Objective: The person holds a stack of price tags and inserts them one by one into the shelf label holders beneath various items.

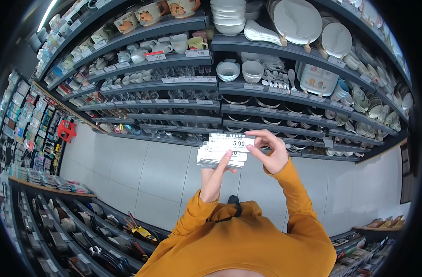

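White, the tag (227, 142) is lying left to right over the far side of the stack (212, 156); the right hand (273, 151) is pinching its right end, the left hand (214, 179) gripping the stack from near.

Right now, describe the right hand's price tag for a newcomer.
From the mustard sweater, follow the sleeves to the tag stack in the left hand. The price tag, pinched by the right hand, overlaps the stack's upper edge; unlike those below, its price, 5.90, shows in full.
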Demonstrator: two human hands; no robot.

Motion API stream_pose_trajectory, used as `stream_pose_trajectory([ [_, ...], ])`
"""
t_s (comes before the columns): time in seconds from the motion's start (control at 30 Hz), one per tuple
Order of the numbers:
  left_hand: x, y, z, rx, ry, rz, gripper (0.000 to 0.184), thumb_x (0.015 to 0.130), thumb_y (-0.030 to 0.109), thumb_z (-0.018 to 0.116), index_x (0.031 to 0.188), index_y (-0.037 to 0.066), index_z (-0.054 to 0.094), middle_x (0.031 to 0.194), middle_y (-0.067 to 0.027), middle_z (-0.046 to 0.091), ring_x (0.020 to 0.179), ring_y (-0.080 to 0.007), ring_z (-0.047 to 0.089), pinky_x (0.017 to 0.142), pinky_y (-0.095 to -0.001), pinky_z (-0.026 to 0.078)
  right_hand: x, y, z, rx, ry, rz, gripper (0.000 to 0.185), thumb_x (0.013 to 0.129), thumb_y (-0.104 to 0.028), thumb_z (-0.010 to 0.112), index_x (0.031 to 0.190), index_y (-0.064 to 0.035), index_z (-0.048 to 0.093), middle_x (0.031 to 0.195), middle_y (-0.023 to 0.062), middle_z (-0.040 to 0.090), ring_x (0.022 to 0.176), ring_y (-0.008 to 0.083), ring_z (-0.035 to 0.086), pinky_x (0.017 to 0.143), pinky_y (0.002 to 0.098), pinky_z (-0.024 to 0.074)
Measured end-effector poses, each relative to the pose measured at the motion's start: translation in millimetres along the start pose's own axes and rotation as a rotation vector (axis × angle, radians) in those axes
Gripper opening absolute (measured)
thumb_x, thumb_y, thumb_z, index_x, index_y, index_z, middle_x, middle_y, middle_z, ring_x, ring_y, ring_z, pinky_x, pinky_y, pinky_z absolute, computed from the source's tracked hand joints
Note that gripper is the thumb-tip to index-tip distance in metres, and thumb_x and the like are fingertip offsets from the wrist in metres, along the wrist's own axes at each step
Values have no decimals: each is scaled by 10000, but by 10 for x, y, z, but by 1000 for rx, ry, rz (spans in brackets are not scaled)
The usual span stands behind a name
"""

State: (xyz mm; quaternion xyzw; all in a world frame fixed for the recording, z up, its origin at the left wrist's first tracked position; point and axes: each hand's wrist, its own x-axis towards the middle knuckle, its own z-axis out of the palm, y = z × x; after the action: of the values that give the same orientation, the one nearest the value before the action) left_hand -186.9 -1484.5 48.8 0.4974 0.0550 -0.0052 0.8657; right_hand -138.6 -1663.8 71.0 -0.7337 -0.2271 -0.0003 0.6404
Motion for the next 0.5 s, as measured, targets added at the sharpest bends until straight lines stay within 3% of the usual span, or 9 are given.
stream_pose_trajectory([
  [0.27,-5,-56,117,-23,6,-30,236,933,113,591,1144,7,572,1015,-81,645,835,-136,637,591,-261,506,-20,22,-122,-10,33,-26,335,846,-29,661,1175,-7,601,811,11,629,760,82,613,720,228,488],
  [0.5,46,-154,239,-44,-91,-172,357,947,139,567,1275,32,475,1197,-138,614,902,-144,645,619,-229,517,-118,-94,-585,-96,249,-91,338,858,-52,666,1187,-14,597,807,24,651,739,82,622,722,227,496],
])
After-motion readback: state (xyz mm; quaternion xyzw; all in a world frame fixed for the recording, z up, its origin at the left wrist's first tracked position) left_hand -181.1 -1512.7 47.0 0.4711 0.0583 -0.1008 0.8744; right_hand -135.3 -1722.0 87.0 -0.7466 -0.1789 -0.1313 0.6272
